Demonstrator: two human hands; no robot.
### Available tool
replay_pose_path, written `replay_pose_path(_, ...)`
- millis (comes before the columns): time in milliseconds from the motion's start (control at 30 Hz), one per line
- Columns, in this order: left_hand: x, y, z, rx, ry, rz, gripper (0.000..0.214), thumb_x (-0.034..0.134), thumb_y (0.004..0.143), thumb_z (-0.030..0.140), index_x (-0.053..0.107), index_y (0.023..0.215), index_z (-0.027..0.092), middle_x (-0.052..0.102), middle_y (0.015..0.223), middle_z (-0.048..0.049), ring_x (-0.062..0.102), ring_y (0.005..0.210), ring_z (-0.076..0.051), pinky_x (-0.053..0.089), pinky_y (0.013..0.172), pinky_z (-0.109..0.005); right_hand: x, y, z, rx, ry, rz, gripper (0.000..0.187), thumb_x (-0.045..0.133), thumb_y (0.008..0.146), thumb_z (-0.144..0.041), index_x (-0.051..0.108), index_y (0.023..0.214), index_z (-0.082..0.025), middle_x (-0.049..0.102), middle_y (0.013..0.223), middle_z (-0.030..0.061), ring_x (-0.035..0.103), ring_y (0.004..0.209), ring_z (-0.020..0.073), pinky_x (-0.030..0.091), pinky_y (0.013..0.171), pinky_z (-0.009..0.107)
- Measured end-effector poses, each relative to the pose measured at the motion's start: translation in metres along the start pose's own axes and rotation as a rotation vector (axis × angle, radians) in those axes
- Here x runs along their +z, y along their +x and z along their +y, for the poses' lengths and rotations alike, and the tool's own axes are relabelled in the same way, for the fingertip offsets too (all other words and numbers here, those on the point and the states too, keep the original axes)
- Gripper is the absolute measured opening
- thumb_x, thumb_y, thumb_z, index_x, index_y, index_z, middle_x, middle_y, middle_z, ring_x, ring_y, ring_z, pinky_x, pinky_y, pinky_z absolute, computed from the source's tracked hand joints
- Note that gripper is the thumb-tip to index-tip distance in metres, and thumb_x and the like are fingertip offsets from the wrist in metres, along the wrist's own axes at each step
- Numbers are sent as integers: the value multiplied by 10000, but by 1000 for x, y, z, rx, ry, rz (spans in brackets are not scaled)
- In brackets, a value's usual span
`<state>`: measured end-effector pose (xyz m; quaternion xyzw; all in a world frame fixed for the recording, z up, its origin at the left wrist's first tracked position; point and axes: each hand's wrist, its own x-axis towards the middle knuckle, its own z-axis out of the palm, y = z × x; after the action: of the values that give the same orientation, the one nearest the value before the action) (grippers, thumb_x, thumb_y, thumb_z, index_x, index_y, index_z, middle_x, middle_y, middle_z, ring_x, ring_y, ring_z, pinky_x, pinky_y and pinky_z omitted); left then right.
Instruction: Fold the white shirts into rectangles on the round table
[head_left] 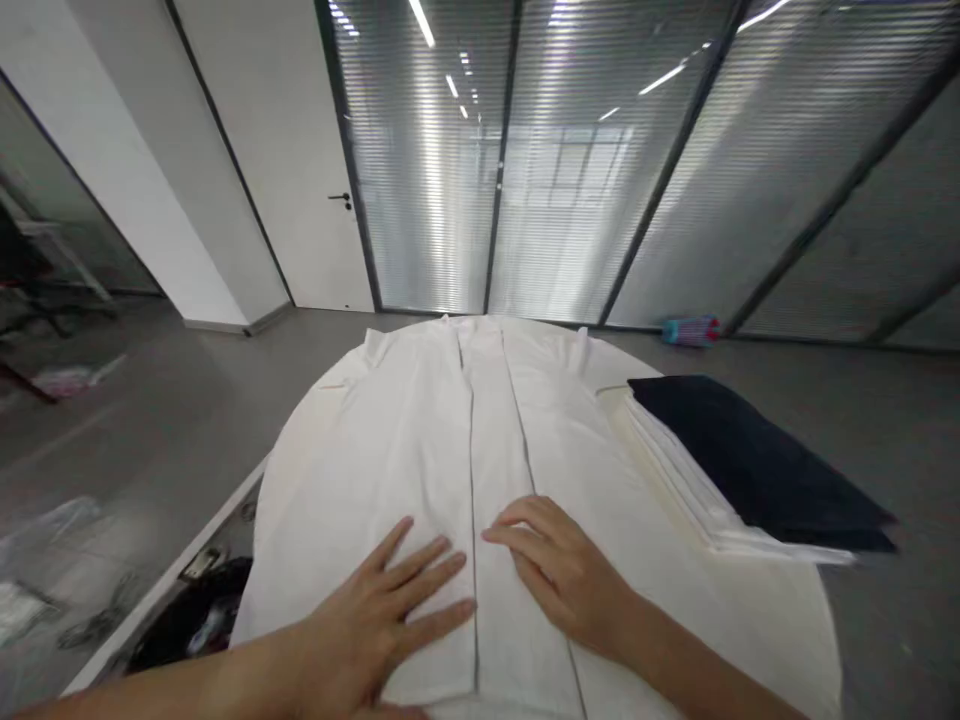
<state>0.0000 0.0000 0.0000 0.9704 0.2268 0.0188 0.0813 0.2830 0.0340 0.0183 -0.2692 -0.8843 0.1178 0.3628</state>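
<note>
A white garment (pixel 390 460), which looks like a shirt or coat, lies spread over a round table, with its two long front edges running away from me. My left hand (pixel 397 610) rests on its left part, palm down and fingers spread. On the strip between the two edges is my right hand (pixel 559 570), its fingers loosely bent and apart, the tips touching the cloth near the left edge. Nothing shows in either hand. The near end of the garment is partly hidden by my hands and cut off by the frame.
On the right of the pale table (pixel 787 620) is a stack of folded white cloth (pixel 675 475) with dark navy cloth (pixel 757 455) on top. An open container of dark items (pixel 195 620) stands low at the left. Beyond are glass partitions (pixel 570 200) and a white door (pixel 277 150).
</note>
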Motion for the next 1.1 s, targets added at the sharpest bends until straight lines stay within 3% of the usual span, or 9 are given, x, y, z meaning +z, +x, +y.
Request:
replay_pose_path(67, -3, 3, 4, 14, -38, 10, 870, 484, 908, 661, 136, 1590, 246, 66, 1639, -131, 81, 1502, -373, -117, 1146, -651, -3, 2, 1, -63, -32, -78, 326, 437, 926, -17, 646, 1143, -143, 655, 1018, 110, 595, 961, 214, 517, 838, 384)
replay_pose_path(133, -10, 2, 3, 35, -82, 10, 857, 517, 905, 638, 167, 1585, 251, 99, 1638, -117, 100, 1502, -363, -70, 1169, -638, -8, 1, 3, -108, -98, -156, 321, 448, 936, -20, 655, 1141, -153, 668, 1039, 108, 606, 988, 215, 519, 859, 386)
replay_pose_path(233, -25, -11, -7, 84, -165, -7, 672, 521, 963, 367, 239, 1566, 269, 224, 1624, -48, 168, 1505, -276, 76, 1233, -536, -19, -8, 7, -138, -260, -274, 297, 505, 943, -45, 668, 1150, -181, 684, 1117, 106, 621, 1043, 223, 524, 882, 400)
replay_pose_path(333, -35, -30, -24, 35, -137, 36, 715, 436, 884, 46, 299, 1544, 284, 282, 1607, -3, 202, 1500, -218, 197, 1238, -452, -29, -22, 12, -153, -382, -335, 316, 561, 939, -80, 647, 1220, -197, 682, 1202, 112, 623, 1104, 234, 530, 901, 414)
replay_pose_path(433, -34, -42, -36, 13, -38, 31, 785, 414, 824, -33, 351, 1517, 331, 292, 1602, 30, 198, 1502, -229, 205, 1233, -472, -32, -33, 17, -212, -455, -398, 369, 555, 940, -75, 609, 1287, -189, 646, 1311, 109, 585, 1208, 248, 512, 959, 428)
replay_pose_path(633, -27, -34, -41, 50, -7, -11, 801, 496, 766, 56, 340, 1529, 247, 271, 1612, -40, 227, 1493, -268, 163, 1241, -485, -30, -33, 23, -246, -465, -430, 372, 537, 926, -105, 616, 1281, -187, 628, 1354, 88, 588, 1233, 246, 483, 1009, 421)
replay_pose_path(767, -27, -33, -43, 67, -20, -50, 740, 534, 836, 168, 319, 1539, 251, 256, 1615, -63, 215, 1492, -297, 186, 1232, -499, -36, -30, 19, -222, -375, -454, 404, 536, 888, -148, 624, 1280, -189, 613, 1374, 93, 578, 1253, 249, 491, 1007, 417)
replay_pose_path(967, -18, -36, -44, 66, 4, 9, 639, 530, 934, 256, 324, 1535, 325, 226, 1625, -45, 225, 1485, -321, 214, 1218, -518, -30, -39, 19, -250, -385, -377, 344, 509, 914, -138, 657, 1224, -151, 657, 1305, 122, 595, 1238, 256, 527, 985, 411)
replay_pose_path(1100, -15, -36, -44, 63, 24, 13, 627, 503, 966, 282, 285, 1554, 278, 256, 1616, -62, 209, 1493, -299, 197, 1230, -495, -26, -39, 24, -243, -389, -308, 400, 501, 904, -114, 613, 1288, -90, 654, 1292, 170, 628, 1190, 246, 554, 966, 375)
